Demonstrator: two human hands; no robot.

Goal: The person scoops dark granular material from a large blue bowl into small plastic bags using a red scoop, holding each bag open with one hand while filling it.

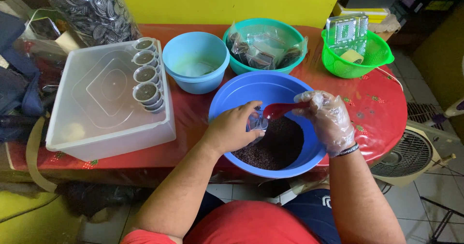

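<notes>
My left hand (233,128) holds a small clear plastic cup (258,122) over the big blue bowl (251,90), which is partly filled with dark brown granules (278,147). My right hand (327,119), in a clear plastic glove, grips a red scoop (279,110) whose tip is at the cup's mouth. Both hands hover above the granules near the bowl's middle.
Several filled, lidded cups (146,75) lie in a row on an upturned white plastic tub (106,104). A light blue bowl (195,60), a teal bowl of plastic bags (266,46) and a green basket with clear containers (355,53) stand behind on the red table. A fan (411,152) is on the floor to the right.
</notes>
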